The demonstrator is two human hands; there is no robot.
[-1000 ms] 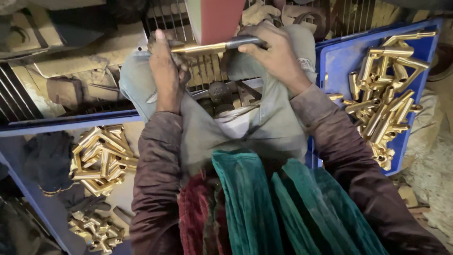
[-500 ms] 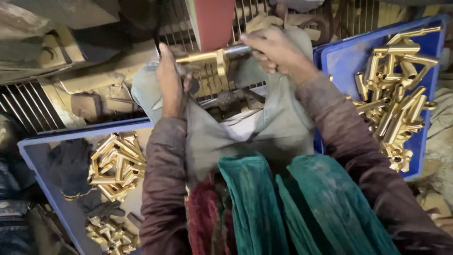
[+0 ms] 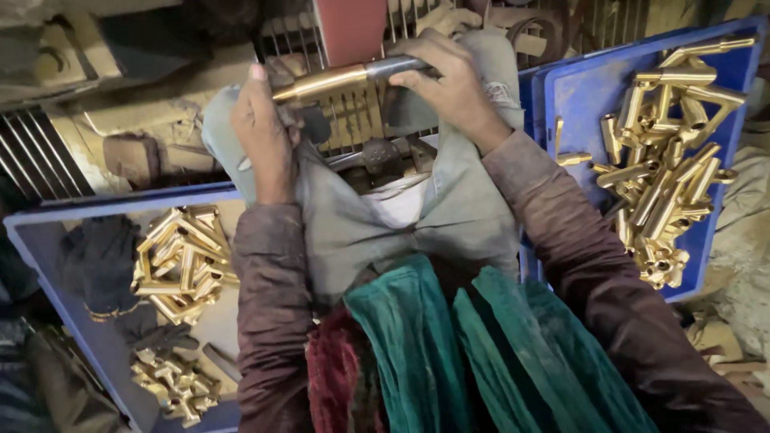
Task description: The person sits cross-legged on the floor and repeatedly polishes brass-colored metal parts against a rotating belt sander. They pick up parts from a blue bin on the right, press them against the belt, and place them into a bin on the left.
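Keep both hands, left hand (image 3: 263, 136) and right hand (image 3: 451, 80), closed firmly on the brass rod (image 3: 325, 82), level against the red sanding belt (image 3: 351, 30)

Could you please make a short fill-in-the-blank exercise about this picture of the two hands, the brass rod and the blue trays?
1. Both hands hold one brass rod against a ______ sanding belt.
2. The right hand grips the rod's ______ metal end.
3. The tray at the person's right is ______ in colour.
4. The loose parts in the left tray are made of ______.

Missing words: red; grey; blue; brass
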